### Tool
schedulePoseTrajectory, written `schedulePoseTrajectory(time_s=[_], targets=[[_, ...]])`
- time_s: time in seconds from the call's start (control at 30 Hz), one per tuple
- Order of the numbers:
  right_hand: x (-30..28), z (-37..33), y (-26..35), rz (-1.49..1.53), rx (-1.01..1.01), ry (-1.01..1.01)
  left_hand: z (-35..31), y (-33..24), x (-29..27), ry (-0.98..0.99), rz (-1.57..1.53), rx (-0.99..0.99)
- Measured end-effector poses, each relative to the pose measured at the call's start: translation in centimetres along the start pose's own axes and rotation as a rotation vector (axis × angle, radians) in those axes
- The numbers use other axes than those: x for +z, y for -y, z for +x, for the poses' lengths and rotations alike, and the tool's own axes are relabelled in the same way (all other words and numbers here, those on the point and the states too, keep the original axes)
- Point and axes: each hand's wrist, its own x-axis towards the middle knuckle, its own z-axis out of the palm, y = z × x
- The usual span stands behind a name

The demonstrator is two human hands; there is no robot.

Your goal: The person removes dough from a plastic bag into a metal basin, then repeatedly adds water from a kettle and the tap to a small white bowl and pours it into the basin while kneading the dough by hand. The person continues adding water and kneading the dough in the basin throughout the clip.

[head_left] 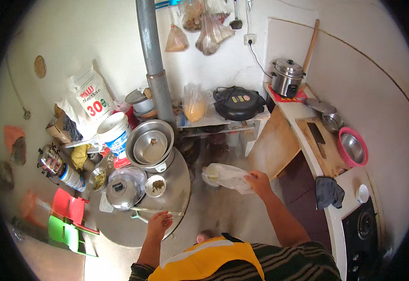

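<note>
My right hand (pixel 260 183) is closed on the top of a whitish translucent plastic bag (pixel 228 177), which hangs out over the floor with something pale green at its far end. My left hand (pixel 159 223) is over the near edge of the round metal table (pixel 178 187), its fingers loosely bent and apart, with nothing seen in them. Just beyond it lie a thin light stick (pixel 174 212) and a green-handled tool (pixel 139 216), perhaps a peeler. Farther in on the table are a white bowl (pixel 156 186) with dark bits, a lidded pot (pixel 124 188) and stacked metal basins (pixel 150 146).
A grey pipe (pixel 154 56) rises behind the table. Red (pixel 68 206) and green (pixel 64 234) chairs stand at the left. Along the right, a counter (pixel 313 157) bears a rice cooker (pixel 288 77), a cleaver (pixel 317 139), a pink basket (pixel 364 146) and a gas stove (pixel 361 234).
</note>
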Motion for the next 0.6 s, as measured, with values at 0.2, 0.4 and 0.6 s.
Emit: schedulePoseTrajectory(time_s=[0.2, 0.4, 0.6], targets=[[-1.1, 8.2, 2.2, 0.037, -0.037, -0.099, 8.7, -3.0, 4.6, 0.023, -0.189, 0.035], [-3.4, 17.3, 5.2, -0.002, -0.033, -0.181, 14.3, -6.3, 10.4, 0.068, -0.064, 0.077], [-6.8, 30.4, 7.8, 0.077, -0.053, -0.217, 17.8, -7.1, 13.0, -0.019, -0.056, 0.034]])
